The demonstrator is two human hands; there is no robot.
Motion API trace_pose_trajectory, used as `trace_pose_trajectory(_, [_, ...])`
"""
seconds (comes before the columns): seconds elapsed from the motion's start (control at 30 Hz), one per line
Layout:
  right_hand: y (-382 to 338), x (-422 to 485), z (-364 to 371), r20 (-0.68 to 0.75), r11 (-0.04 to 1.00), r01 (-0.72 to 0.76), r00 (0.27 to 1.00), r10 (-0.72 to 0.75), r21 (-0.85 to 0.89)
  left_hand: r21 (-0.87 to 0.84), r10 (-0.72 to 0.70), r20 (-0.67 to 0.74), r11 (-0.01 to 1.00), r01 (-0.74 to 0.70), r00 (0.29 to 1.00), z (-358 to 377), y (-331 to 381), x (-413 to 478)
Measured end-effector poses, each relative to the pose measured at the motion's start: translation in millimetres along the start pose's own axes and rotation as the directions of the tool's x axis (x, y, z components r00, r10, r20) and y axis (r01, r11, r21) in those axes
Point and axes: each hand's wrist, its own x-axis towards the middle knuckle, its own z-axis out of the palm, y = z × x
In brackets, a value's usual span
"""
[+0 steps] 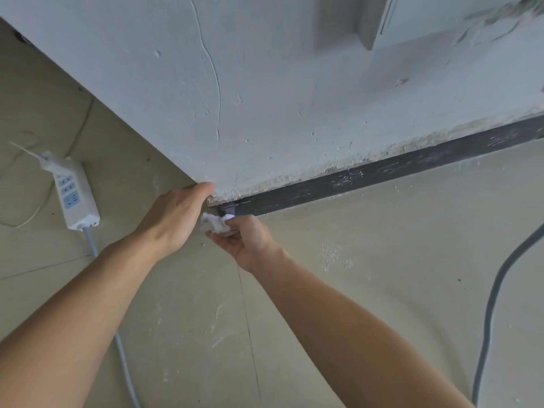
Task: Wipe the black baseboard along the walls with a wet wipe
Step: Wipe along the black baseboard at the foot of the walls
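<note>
I have the wet wipe (216,223) bunched in my right hand (247,241), fingers curled round it, against the corner end of the black baseboard (382,172). Left hand (173,216) braces the wall corner (206,188), fingers flat. I'd press firmly and drag toward two o'clock, refolding when soiled.
</note>
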Motion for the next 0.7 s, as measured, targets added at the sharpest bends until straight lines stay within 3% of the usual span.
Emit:
trace_pose_trajectory(0.13, [-21,-20,-12,-0.024,0.993,0.065,0.998,-0.063,0.093,-0.059,-0.038,-0.002,0.998,0.038,0.999,1,0,0])
trace_pose_trajectory(0.33, [-36,-41,-64,-0.215,0.889,0.256,0.959,-0.184,0.380,-0.080,-0.021,0.007,0.997,0.021,1.000,2,-3,1])
trace_pose_trajectory(0.47, [-11,-40,-51,-0.150,0.990,0.098,0.985,-0.082,0.102,-0.077,-0.019,0.006,0.997,0.020,1.000,2,-4,3])
trace_pose_trajectory(0.57, [6,-20,-33,-0.116,0.989,0.043,0.991,-0.060,-0.142,-0.089,-0.017,-0.013,0.996,0.016,1.000,5,-2,0])
trace_pose_trajectory(0.63, [-3,-11,-29,-0.116,0.978,0.087,0.987,-0.111,-0.191,-0.060,0.010,-0.011,0.998,-0.011,1.000,10,-1,-3])
trace_pose_trajectory(0.7, [-22,-10,-34,-0.110,0.987,0.110,0.986,-0.123,-0.113,-0.056,0.029,-0.007,0.998,-0.030,1.000,14,-5,-4])
